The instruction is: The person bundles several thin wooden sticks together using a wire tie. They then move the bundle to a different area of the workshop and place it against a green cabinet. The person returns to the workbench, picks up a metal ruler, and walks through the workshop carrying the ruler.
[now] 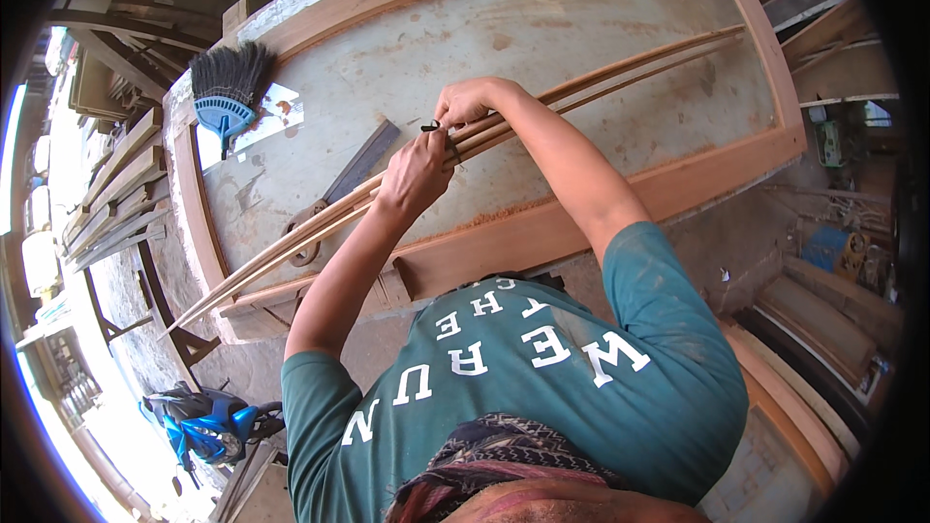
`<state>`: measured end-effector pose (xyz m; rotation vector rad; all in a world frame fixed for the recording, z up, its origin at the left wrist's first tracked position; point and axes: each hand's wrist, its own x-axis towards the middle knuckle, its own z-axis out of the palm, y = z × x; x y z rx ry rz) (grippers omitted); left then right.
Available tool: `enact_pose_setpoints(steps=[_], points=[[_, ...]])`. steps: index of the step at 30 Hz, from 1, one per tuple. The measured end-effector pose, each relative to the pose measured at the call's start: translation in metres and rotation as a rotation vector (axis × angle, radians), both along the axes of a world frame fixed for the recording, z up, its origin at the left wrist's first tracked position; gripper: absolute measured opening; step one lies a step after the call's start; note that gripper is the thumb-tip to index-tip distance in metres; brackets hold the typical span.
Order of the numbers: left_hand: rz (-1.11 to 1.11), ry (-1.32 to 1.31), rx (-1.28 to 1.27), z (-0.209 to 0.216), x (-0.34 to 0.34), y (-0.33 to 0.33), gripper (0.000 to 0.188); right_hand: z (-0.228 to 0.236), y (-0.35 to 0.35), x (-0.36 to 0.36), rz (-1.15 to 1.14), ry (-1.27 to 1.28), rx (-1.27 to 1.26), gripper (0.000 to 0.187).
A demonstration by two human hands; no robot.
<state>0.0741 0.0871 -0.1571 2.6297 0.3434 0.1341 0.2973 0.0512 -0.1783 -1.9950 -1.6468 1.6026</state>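
L hand (417, 174) is gripping a bundle of long, thin, light-brown wooden strips (480, 140), fingers curling round it nr the middle; R hand (472, 100) is bending in from the far side, fingers curling at a narrow black band (430, 126) btwn both hands, but can't tell if it's pinching it. Strips are running diag. over the grey, dust-stained counter (601, 29), crossing a brown wooden frame (484, 237) at lower L. Wooden-handled handsaw w/ grey blade (363, 160) is lying partly under them; blue-headed, black-bristled broom (225, 108) is resting upper L.
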Motion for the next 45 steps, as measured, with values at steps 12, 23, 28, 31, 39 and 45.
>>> enact_pose_setpoints(steps=[12, 23, 28, 31, 39, 45], points=[[0.056, 0.274, -0.267, 0.03, 0.011, 0.029, 0.051, 0.064, -0.056, -0.024, -0.634, -0.357, 0.992, 0.022], [0.066, 0.326, -0.431, 0.029, 0.031, 0.026, 0.058, -0.053, -0.103, -0.138, -1.061, 0.678, 0.759, 0.029], [0.061, 0.284, -0.293, 0.028, 0.031, 0.027, 0.052, -0.066, -0.121, -0.134, -1.104, 0.493, 0.496, 0.025], [0.065, 0.264, -0.184, 0.017, 0.033, 0.025, 0.036, -0.054, -0.125, -0.147, -1.122, 0.213, 0.61, 0.026], [0.051, 0.177, 0.01, -0.033, 0.025, 0.018, 0.016, -0.025, -0.133, -0.155, -0.927, 0.066, 0.63, 0.025], [-0.081, 0.033, -0.001, -0.042, 0.014, 0.02, 0.033, -0.001, -0.141, -0.145, -0.593, -0.286, 0.741, 0.015]])
